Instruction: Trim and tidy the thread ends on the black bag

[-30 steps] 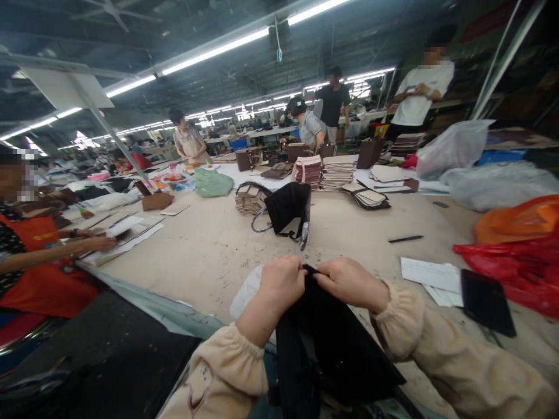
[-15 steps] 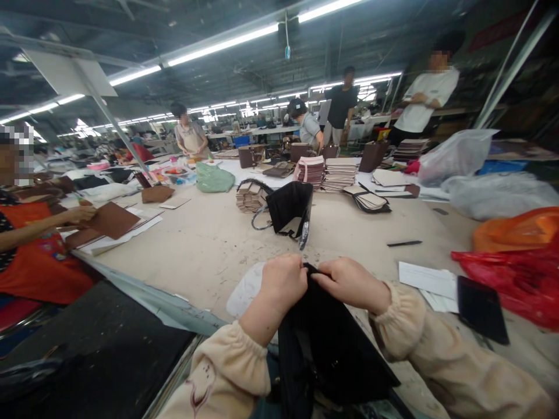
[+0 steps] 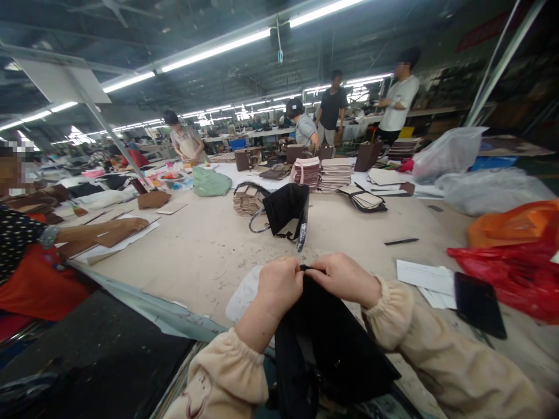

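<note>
A black bag (image 3: 332, 349) stands at the near edge of the work table (image 3: 209, 250), right in front of me. My left hand (image 3: 279, 288) is closed on its top edge, fingers curled tight. My right hand (image 3: 343, 278) pinches the same top edge just beside it, so the two sets of fingertips almost meet. Both wrists come out of beige gathered sleeves. What lies between the fingertips is too small to make out beyond the black edge.
Another black bag (image 3: 286, 212) stands open mid-table, with stacks of cut panels (image 3: 336, 173) behind. A black phone (image 3: 479, 304) and white papers (image 3: 425, 276) lie to my right, by red (image 3: 515, 270) and orange plastic bags. A co-worker in red (image 3: 39, 262) works at the left; other people stand far back.
My hands have stayed on the bag's top edge with only slight finger shifts. The co-worker at left has laid a brown panel down. The person in white at the back has walked left.
</note>
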`<state>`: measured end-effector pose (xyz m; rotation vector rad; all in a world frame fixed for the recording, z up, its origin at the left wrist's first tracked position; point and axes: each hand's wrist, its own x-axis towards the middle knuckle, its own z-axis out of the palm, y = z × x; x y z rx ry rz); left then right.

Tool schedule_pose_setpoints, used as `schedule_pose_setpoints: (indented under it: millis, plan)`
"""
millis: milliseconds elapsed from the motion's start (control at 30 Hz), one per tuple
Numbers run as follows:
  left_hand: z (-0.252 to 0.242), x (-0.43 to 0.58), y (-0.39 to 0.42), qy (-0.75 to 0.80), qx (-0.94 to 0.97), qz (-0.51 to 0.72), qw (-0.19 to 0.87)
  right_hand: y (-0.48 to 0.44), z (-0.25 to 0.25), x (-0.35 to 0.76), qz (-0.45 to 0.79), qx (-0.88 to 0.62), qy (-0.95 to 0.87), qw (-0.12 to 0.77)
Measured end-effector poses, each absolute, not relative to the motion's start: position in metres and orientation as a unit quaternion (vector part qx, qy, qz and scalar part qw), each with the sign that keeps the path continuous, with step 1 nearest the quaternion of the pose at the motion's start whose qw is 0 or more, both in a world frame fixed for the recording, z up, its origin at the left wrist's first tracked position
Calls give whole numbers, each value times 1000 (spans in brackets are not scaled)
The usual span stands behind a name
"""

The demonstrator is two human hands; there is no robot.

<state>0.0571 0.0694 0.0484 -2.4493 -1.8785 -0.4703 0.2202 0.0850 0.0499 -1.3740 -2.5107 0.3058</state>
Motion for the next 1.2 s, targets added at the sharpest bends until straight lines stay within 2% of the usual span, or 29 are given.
schedule_pose_setpoints:
  millis: [233, 500, 900, 1100, 1200]
  plan:
    - [44, 41, 60, -600, -761, -227, -101, 84, 53, 217, 24, -493, -863, 108]
    - [43, 41, 57, -626, -736, -218, -139, 86, 52, 213, -29, -500, -860, 101]
    - [42, 39, 59, -618, -750, -200, -128, 83, 52, 211, -7, -513, -851, 110]
    - [40, 34, 53, -620, -727, -245, -164, 82, 52, 208, -3, -524, -844, 111]
    - [42, 34, 45, -619, -723, -277, -132, 83, 50, 208, 0, -518, -847, 116]
